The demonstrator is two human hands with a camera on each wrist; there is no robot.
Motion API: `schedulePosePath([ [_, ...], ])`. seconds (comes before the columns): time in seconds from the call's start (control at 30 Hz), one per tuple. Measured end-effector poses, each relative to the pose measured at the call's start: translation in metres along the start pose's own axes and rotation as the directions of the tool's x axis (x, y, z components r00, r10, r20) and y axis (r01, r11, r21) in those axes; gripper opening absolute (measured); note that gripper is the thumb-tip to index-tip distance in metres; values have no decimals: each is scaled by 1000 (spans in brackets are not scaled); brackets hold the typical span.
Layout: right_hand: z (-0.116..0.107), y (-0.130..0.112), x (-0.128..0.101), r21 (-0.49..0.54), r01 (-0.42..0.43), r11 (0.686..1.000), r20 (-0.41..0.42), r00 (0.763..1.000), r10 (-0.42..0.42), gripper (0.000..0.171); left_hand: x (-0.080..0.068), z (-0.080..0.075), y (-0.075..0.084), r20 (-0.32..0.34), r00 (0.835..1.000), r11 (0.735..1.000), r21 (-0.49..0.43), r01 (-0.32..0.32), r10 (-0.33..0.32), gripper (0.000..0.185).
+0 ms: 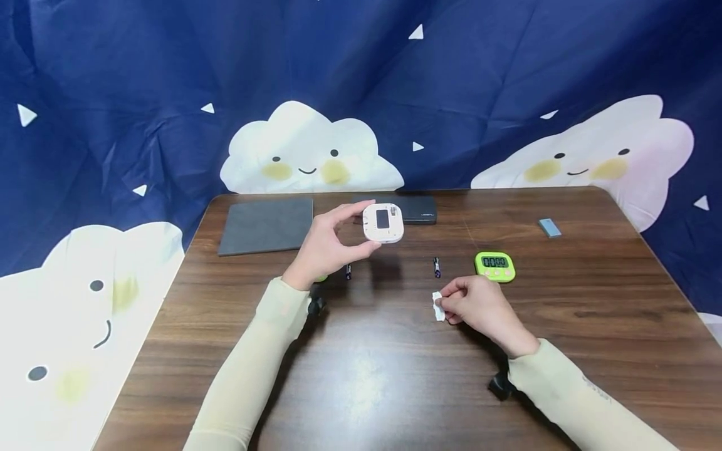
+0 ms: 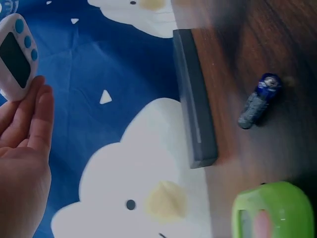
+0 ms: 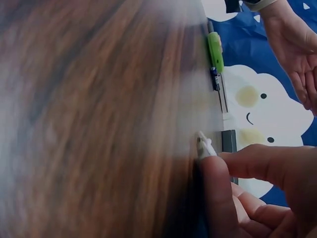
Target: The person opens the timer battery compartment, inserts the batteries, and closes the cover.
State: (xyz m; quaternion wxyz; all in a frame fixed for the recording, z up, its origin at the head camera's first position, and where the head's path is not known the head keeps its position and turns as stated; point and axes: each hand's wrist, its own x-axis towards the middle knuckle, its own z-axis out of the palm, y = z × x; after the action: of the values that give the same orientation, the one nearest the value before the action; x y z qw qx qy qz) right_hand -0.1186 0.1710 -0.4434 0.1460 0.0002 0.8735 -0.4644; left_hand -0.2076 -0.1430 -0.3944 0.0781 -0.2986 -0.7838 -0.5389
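My left hand (image 1: 333,241) grips a white digital timer (image 1: 383,223) by its edges, raised above the table. Its back faces the head camera, with a dark rectangle and a small slot at the upper right. The left wrist view shows the timer's front (image 2: 16,57), with a dark screen and blue buttons. Low over the table, my right hand (image 1: 479,307) pinches a small white piece (image 1: 438,306) with an uneven edge between thumb and fingers; I cannot tell what it is. A battery (image 1: 437,267) lies just beyond that hand, beside a green timer (image 1: 494,267) with pink buttons.
Another battery (image 1: 348,271) lies behind my left wrist, near a mostly hidden green object (image 1: 321,278). Along the back are a dark grey flat board (image 1: 267,227) and a black box (image 1: 422,210). A small blue block (image 1: 549,227) lies at the back right of the wooden table (image 1: 609,300).
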Motion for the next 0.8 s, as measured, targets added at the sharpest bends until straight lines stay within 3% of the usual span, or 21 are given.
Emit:
schedulePosePath([
  [0.1, 1, 0, 0, -32, -14, 999, -3, 1000, 14, 12, 0, 0, -4, -2, 999, 994, -96, 50, -51, 69],
  [0.2, 1, 1, 0, -35, -30, 999, -1, 1000, 30, 11, 0, 0, -7, -8, 998, 989, -133, 64, -65, 68],
  [0.63, -2, 0, -2, -67, 0, 998, -11, 1000, 0, 13, 1, 1, -4, 22, 997, 992, -104, 71, -70, 69],
  [0.8, -19, -7, 9, -202, 78, 976, -27, 996, -85, 21, 2, 0, -4, 28, 997, 989, -126, 71, -68, 69],
])
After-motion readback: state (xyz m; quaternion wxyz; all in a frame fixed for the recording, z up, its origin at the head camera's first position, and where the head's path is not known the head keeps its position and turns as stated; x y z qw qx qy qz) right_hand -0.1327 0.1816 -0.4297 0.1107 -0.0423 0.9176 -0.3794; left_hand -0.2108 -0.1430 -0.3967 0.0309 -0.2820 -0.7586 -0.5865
